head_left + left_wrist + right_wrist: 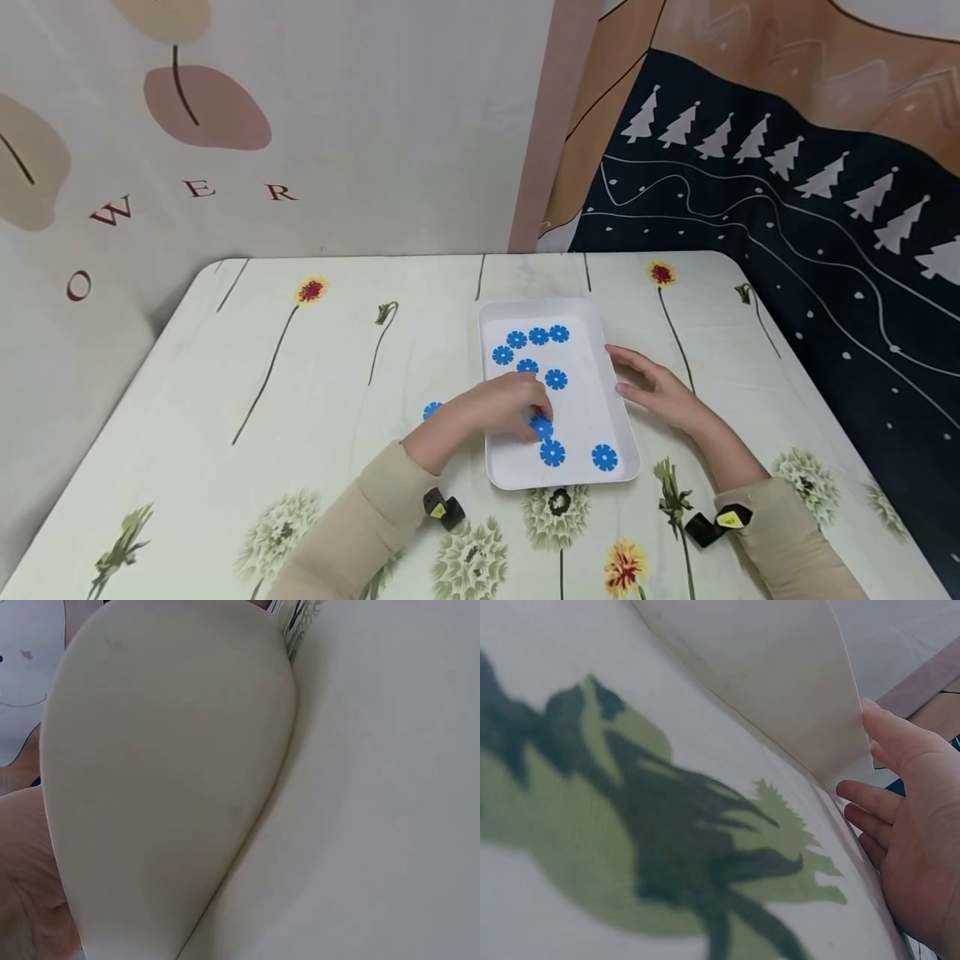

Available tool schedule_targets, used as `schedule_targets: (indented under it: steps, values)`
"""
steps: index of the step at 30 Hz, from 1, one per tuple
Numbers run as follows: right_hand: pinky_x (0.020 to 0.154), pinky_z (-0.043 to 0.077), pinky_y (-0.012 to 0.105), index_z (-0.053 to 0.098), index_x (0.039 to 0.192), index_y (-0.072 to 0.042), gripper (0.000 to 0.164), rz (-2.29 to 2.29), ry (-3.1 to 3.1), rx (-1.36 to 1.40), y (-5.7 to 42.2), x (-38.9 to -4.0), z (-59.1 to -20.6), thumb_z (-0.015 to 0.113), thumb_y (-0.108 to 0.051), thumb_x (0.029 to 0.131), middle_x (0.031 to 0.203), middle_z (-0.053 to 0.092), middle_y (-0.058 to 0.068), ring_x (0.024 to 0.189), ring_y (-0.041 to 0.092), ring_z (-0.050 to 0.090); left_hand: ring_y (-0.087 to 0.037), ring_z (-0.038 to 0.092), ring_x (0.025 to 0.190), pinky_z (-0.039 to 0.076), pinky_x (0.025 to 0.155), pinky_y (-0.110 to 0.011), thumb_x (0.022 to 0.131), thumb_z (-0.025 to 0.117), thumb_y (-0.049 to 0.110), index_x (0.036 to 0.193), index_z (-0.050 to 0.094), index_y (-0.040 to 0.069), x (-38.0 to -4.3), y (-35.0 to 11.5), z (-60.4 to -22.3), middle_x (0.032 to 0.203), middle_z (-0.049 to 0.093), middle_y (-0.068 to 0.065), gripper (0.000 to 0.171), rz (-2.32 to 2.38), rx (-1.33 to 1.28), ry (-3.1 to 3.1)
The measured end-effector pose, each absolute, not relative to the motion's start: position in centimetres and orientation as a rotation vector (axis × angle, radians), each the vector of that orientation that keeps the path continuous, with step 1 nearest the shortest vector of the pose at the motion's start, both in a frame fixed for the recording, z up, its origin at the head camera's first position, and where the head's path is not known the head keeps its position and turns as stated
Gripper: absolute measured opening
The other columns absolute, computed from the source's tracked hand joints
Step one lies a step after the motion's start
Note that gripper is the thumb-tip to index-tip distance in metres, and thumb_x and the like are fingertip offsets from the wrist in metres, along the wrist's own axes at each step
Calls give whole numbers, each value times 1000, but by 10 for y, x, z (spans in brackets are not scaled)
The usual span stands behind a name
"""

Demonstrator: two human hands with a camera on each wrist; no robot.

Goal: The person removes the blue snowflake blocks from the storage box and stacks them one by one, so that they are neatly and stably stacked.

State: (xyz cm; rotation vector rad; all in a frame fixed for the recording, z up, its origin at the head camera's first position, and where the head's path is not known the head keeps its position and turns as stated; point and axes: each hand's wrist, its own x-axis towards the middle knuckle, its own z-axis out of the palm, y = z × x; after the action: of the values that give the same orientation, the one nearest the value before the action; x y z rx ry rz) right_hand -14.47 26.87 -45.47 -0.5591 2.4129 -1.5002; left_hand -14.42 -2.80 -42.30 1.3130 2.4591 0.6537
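A white tray [585,417] holds several blue notched snowflake discs [556,379]. My left hand [504,404] reaches over its left side, with thumb and curled fingers pinching a blue disc [543,428]. Right below that one lies another disc [552,453], overlapping it in the head view. Against the tray's right rim, my right hand [663,396] rests with relaxed fingers. In the right wrist view, the right hand's [922,825] thumb and fingertips meet the tray's outer wall [780,682]. The left wrist view shows mostly the tray's underside [165,765], with the fingers hidden.
One blue disc [432,410] lies on the flowered tablecloth [330,400] left of the tray, partly behind the left wrist. A lone disc [604,457] sits in the tray's near right corner. Patterned cloth walls [375,150] stand behind the table.
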Motion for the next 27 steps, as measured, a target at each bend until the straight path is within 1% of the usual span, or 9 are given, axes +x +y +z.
schedule_targets:
  steps: [5,7,8,13,16,18,20,23,27]
  values:
    - [106,28,24,35,149,-13,59,-1501,2411,-567,269,-144,-453,60,-21,96,150,35,12,136,32,32,-8,53,88,42,81,-17,71,82,16,98,75,11,-143,-29,-422,91,66,6,28,652,1331,2472]
    - [104,28,21,35,149,-13,59,-1501,2409,-567,269,-144,-453,60,-21,96,150,35,12,136,31,32,-8,53,87,42,80,-17,71,82,16,97,75,10,-142,-30,-421,90,66,6,28,664,1339,2475]
    - [105,28,24,35,149,-13,59,-1502,2409,-567,269,-144,-453,60,-21,96,149,35,12,136,32,32,-8,53,87,42,79,-17,71,81,16,97,75,10,-142,-30,-421,90,66,5,28,672,1342,2477]
    - [108,25,47,35,149,-13,59,-1502,2412,-558,268,-144,-453,60,-21,96,150,35,12,136,32,32,-9,53,88,42,79,-16,71,80,16,97,75,8,-143,-33,-422,90,66,4,28,729,1364,2480]
    - [107,25,48,35,149,-12,60,-1501,2412,-556,268,-144,-452,60,-21,96,150,34,12,136,32,32,-10,53,87,42,79,-16,70,80,16,97,75,6,-144,-35,-423,90,66,2,29,784,1385,2471]
    - [108,27,41,35,149,-13,60,-1497,2413,-556,268,-144,-451,60,-22,96,150,34,12,136,31,33,-10,54,87,43,79,-17,70,80,16,96,75,6,-145,-36,-423,90,67,1,29,825,1394,2466]
    - [107,28,30,35,149,-12,60,-1499,2412,-562,268,-144,-451,60,-21,96,150,34,12,136,31,32,-11,54,86,43,78,-18,70,81,16,96,74,5,-146,-37,-422,89,67,1,29,859,1393,2467]
    - [102,28,16,35,148,-12,59,-1506,2409,-570,267,-144,-451,60,-21,96,150,34,12,136,31,32,-11,55,86,44,79,-19,70,81,15,96,74,5,-146,-38,-421,89,67,0,28,904,1390,2470]
    - [100,27,13,35,148,-12,59,-1507,2408,-567,268,-144,-451,60,-21,95,150,34,12,136,32,32,-12,56,87,44,80,-19,69,81,13,94,74,4,-144,-39,-418,89,68,-1,27,969,1420,2462]
